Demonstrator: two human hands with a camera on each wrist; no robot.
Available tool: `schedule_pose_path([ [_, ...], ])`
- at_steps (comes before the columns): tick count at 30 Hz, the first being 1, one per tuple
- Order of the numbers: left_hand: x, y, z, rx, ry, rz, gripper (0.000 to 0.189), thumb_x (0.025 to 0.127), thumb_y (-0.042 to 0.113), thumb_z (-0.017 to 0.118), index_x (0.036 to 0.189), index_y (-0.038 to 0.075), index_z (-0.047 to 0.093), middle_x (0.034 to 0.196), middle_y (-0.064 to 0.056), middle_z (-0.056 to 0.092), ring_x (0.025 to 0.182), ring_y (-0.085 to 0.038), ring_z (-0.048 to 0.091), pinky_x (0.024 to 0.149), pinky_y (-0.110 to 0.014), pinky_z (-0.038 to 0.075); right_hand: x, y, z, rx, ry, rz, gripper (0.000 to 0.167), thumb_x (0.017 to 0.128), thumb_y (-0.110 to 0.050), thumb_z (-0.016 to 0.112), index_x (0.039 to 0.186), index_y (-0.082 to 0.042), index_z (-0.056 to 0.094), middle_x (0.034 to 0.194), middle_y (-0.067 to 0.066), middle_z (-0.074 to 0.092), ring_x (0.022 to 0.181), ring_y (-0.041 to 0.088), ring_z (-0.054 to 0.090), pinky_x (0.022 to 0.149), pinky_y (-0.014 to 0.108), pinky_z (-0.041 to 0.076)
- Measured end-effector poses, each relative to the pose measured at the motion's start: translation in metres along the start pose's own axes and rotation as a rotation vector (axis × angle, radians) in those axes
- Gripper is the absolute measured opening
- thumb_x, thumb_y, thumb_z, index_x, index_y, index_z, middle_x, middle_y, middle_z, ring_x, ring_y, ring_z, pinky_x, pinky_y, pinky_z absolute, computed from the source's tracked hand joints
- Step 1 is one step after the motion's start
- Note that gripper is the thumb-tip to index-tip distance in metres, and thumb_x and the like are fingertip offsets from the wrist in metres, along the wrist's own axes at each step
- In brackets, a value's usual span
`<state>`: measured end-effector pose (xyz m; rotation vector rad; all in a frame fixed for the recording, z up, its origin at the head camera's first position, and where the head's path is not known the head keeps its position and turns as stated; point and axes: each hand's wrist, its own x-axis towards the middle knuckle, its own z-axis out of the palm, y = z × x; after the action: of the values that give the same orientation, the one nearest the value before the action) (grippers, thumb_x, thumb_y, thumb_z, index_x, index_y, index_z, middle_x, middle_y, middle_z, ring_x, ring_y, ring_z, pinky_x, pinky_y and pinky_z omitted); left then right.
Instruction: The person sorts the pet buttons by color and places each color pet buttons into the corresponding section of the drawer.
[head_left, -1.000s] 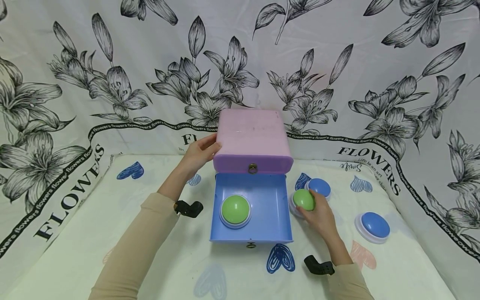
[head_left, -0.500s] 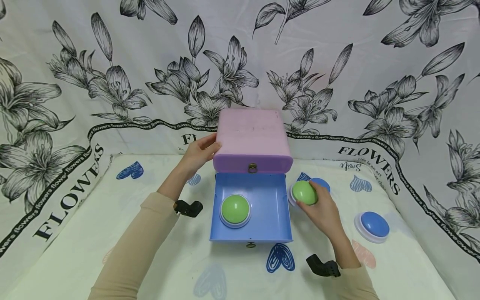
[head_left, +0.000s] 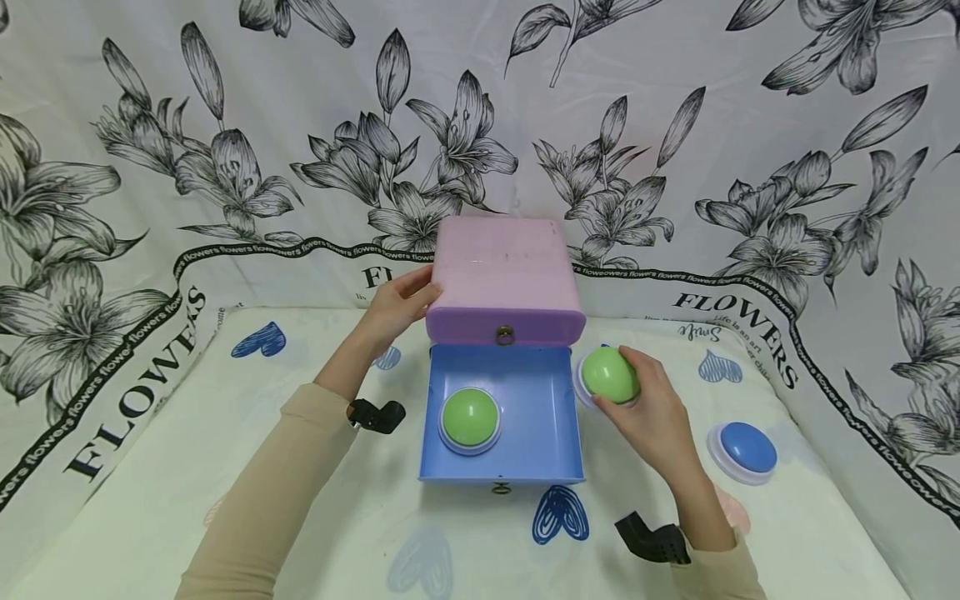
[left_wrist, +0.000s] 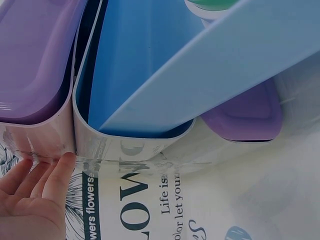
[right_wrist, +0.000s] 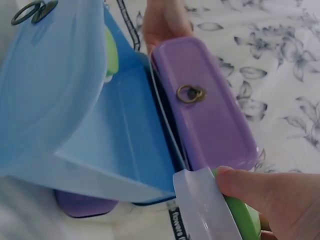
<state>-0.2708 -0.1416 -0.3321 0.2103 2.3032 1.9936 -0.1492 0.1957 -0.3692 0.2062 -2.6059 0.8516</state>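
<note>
A small drawer cabinet with a pink top (head_left: 506, 258) stands in the middle of the head view, its lower blue drawer (head_left: 536, 417) pulled out. Inside that drawer, on the left, lies a green dome push button (head_left: 470, 417) with a white base. My left hand (head_left: 395, 308) rests against the cabinet's left side, its fingers (left_wrist: 55, 180) fairly straight in the left wrist view. Just right of the drawer, my right hand (head_left: 658, 417) grips a second green push button (head_left: 611, 375) between thumb and fingers. The right wrist view shows this button's white base (right_wrist: 205, 205) tilted sideways.
A blue push button (head_left: 748, 447) lies on the white heart-print cloth (head_left: 330, 517) at the right. The cabinet's purple upper drawer (right_wrist: 207, 110) is closed, with a ring pull (right_wrist: 191, 93). A flower-print cloth (head_left: 480, 50) hangs behind.
My right hand has lifted the green push button and moved slightly up and right, now covering the blue push button behind it. My left hand has stayed at the cabinet.
</note>
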Motion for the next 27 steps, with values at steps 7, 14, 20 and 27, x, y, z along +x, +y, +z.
schedule_pose_path([
  [7, 0.000, 0.000, 0.000, -0.006, 0.001, -0.002, 0.059, 0.088, 0.034, 0.062, 0.141, 0.019, 0.039, 0.142, 0.000, 0.042, 0.122, -0.014, 0.048, 0.095, -0.031, 0.048, -0.002, -0.017, -0.003, 0.033, -0.022, -0.049, 0.075, 0.071, -0.018, 0.079, 0.134, -0.003, 0.041, 0.131, 0.019, 0.045, 0.111, 0.035, 0.051, 0.086, 0.054, 0.049],
  [14, 0.000, 0.000, 0.000, -0.008, 0.003, -0.002, 0.059, 0.088, 0.033, 0.061, 0.141, 0.019, 0.039, 0.142, 0.000, 0.042, 0.123, -0.014, 0.048, 0.096, -0.031, 0.048, -0.001, -0.031, 0.002, 0.054, -0.061, -0.084, 0.075, 0.070, -0.022, 0.081, 0.133, -0.006, 0.043, 0.130, 0.015, 0.046, 0.109, 0.031, 0.053, 0.085, 0.050, 0.052],
  [20, 0.000, 0.000, 0.000, 0.007, -0.007, 0.004, 0.061, 0.088, 0.035, 0.061, 0.142, 0.018, 0.037, 0.144, -0.002, 0.040, 0.125, -0.017, 0.045, 0.098, -0.035, 0.046, 0.002, -0.040, 0.011, 0.074, -0.100, -0.109, 0.076, 0.069, -0.023, 0.081, 0.133, -0.006, 0.044, 0.130, 0.013, 0.047, 0.113, 0.028, 0.052, 0.089, 0.047, 0.050],
  [27, 0.001, -0.001, -0.001, 0.003, -0.008, -0.003, 0.061, 0.089, 0.035, 0.061, 0.142, 0.018, 0.037, 0.144, -0.002, 0.039, 0.126, -0.018, 0.044, 0.100, -0.036, 0.045, 0.005, -0.046, 0.026, 0.069, -0.161, -0.109, 0.075, 0.070, -0.025, 0.081, 0.133, -0.005, 0.044, 0.129, 0.012, 0.048, 0.112, 0.027, 0.053, 0.090, 0.043, 0.051],
])
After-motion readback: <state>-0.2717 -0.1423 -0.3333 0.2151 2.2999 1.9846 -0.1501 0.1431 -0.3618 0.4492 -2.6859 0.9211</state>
